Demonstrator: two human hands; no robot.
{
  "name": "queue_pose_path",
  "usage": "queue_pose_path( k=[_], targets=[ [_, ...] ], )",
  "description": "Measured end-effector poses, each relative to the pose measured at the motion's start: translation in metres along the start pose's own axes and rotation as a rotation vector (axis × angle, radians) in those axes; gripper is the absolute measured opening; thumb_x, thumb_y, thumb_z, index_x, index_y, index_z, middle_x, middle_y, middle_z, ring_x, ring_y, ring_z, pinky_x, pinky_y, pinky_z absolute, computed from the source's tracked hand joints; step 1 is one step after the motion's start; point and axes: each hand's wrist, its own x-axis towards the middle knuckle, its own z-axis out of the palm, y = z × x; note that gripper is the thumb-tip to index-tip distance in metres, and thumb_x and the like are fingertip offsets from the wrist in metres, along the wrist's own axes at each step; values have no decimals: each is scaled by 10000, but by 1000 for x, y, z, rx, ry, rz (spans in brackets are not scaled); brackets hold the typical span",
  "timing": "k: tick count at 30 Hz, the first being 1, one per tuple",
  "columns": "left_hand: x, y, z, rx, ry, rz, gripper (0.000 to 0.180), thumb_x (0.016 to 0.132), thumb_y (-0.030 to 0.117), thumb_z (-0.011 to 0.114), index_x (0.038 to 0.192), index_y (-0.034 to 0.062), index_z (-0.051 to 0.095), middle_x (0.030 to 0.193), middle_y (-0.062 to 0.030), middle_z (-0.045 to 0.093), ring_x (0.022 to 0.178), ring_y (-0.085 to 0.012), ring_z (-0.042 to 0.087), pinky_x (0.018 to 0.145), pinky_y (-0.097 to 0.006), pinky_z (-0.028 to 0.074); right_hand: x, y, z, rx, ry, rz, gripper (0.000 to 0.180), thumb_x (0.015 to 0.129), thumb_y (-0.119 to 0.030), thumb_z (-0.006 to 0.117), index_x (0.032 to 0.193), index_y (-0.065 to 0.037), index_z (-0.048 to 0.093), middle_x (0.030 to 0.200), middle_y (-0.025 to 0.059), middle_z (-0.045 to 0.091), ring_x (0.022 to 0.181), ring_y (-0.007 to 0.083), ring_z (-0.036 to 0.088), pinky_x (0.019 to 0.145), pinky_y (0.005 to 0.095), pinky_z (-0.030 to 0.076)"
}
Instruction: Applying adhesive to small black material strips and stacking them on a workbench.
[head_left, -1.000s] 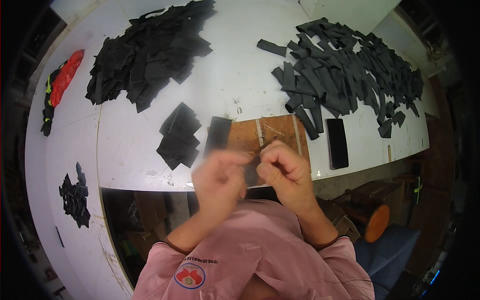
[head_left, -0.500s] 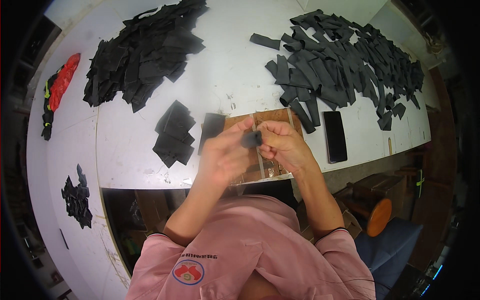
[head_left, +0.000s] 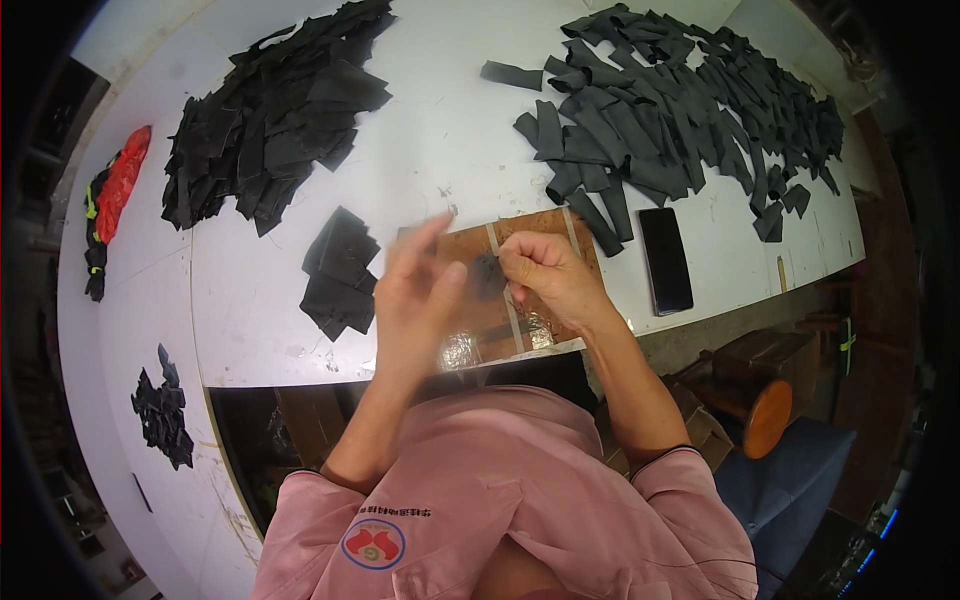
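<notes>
Between my hands is a small piece of black fabric (head_left: 487, 277), blurred and apparently rolled or folded. Its right edge is pinched between the thumb and fingers of my right hand (head_left: 556, 278). My left hand (head_left: 415, 295) is just left of it, smeared by motion, with thumb and fingers apart and nothing visible in them. Both hands are over a brown cardboard sheet (head_left: 470, 325) with pale tape strips. Left of my left hand, a small stack of flat black fabric pieces (head_left: 340, 275) lies on the white table (head_left: 270, 340).
A large heap of flat black pieces (head_left: 265, 130) lies far left, and many black fabric tubes (head_left: 640, 130) spread far right. A dark phone (head_left: 665, 262) lies right of the cardboard. Black scraps (head_left: 163, 415) and a red bundle (head_left: 122, 180) are at left; a round-topped stool (head_left: 768, 418) stands below right.
My left hand has moved left, away from the black fabric, and its fingers have spread. My right hand keeps its pinch on the piece. The whole view has shifted slightly.
</notes>
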Motion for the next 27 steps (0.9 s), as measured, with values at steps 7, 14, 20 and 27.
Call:
queue_pose_path(
  k=[7, 14, 20, 27],
  targets=[
    [3, 5, -1, -312, -113, 301, 107, 764, 19, 581, 866, 4, 550, 943, -161, 582, 922, -224, 526, 801, -331, 417, -21, -48, 40, -867, 296, -666, 229, 727, -209, 616, 749, 3, 533, 760, 80, 519, 697, 188, 536, 566, 268, 427],
    [-6, -16, 8, -496, -57, 128, 120, 768, 75, 607, 847, 8, 546, 877, -136, 577, 825, -197, 554, 717, -323, 500, -12, -15, 21, -1424, 175, -668, 212, 678, -175, 638, 670, -2, 517, 632, 90, 514, 597, 233, 520, 499, 342, 416],
    [16, 24, 13, 37, -302, 116, 182, 703, 49, 658, 860, 4, 578, 741, -71, 589, 711, -137, 548, 661, -232, 432, -13, -13, 12, -1137, 169, -887, 154, 718, -154, 607, 709, -6, 563, 625, 111, 509, 569, 266, 513, 488, 363, 408],
    [6, 18, 21, 48, -145, 163, 145, 728, 10, 620, 864, -21, 582, 822, -74, 597, 734, -111, 545, 676, -215, 425, -7, -2, 15, -1007, 165, -614, 220, 797, -235, 534, 796, -19, 574, 646, 121, 518, 633, 298, 524, 548, 384, 418]
  ],
)
